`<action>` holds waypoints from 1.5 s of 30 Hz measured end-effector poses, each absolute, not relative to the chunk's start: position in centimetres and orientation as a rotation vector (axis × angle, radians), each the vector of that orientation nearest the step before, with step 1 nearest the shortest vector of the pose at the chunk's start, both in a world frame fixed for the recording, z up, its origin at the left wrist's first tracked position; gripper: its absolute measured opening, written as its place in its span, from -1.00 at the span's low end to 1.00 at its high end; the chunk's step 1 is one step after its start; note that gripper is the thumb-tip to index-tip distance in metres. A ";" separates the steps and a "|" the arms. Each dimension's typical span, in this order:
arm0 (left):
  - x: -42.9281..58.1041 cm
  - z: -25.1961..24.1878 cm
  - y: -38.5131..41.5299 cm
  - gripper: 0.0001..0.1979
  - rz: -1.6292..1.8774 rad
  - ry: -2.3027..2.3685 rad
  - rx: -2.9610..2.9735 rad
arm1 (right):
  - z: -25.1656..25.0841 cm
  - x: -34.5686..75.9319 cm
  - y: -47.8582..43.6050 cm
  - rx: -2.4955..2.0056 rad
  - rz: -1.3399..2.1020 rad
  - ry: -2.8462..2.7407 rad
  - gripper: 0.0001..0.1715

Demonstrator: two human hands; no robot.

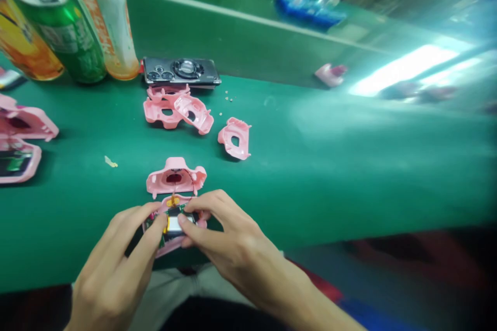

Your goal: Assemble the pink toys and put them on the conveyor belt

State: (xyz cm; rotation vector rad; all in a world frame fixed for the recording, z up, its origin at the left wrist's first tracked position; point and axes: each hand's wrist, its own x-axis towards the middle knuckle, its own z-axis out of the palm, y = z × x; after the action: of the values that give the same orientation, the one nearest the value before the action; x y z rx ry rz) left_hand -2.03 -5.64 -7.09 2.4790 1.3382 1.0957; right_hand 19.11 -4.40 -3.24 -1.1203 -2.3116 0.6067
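The left hand (108,263) and right hand (233,238) grasp an open pink plastic housing (163,244) above the desk's (310,165) near edge, its circuit board (157,225) exposed. Just beyond lies a pink shell half (175,178). Farther back, pink shell pieces (176,108) sit before a black camera panel (180,71); drink cans (58,30) stand toward the far left.
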 end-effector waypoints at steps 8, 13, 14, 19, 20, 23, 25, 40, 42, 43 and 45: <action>-3.0 -7.2 -5.6 -0.65 0.913 1.168 2.730 | -4.7 19.5 -5.6 -1.174 0.226 -2.273 -0.64; -2.8 -7.2 -5.4 -0.61 0.929 1.187 2.755 | -5.5 19.3 -5.7 -1.232 0.147 -2.262 -0.62; -2.7 -7.1 -5.3 -0.61 0.927 1.199 2.759 | -5.6 19.2 -5.6 -1.264 0.140 -2.245 -0.60; -2.3 -6.3 -5.5 -0.63 0.936 1.222 2.785 | -6.3 18.7 -6.5 -1.365 0.032 -2.095 -0.74; -2.2 -6.2 -5.7 -0.64 0.930 1.233 2.789 | -6.2 18.7 -6.8 -1.348 -0.002 -2.067 -0.79; -2.0 -6.2 -6.2 -0.68 0.950 1.331 2.778 | -4.7 19.2 -5.9 -1.273 -0.007 -1.935 -0.66; -1.9 -6.5 -6.4 -0.68 1.000 1.384 2.767 | -2.2 19.0 -3.3 -1.365 0.132 -1.904 -0.43; -2.1 -7.6 -8.0 -0.74 1.287 1.536 2.145 | 9.0 12.0 7.9 -1.501 0.899 -3.075 -0.59; -2.7 -7.2 -8.0 -0.76 1.350 1.425 1.941 | 9.5 13.6 6.8 -1.251 0.843 -3.059 -0.71; -3.0 -7.0 -8.0 -0.75 1.378 1.363 1.836 | 9.6 14.3 6.2 -1.118 0.833 -3.003 -0.72; -3.5 -6.5 -8.0 -0.70 1.463 1.231 1.623 | 9.7 15.4 5.1 -0.875 0.832 -2.835 -0.71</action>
State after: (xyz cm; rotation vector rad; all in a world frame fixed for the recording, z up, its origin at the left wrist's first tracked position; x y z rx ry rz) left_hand -3.51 -8.04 -6.54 1.6234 1.2306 1.4629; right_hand 15.45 5.12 9.65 -0.8749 -2.8353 0.8324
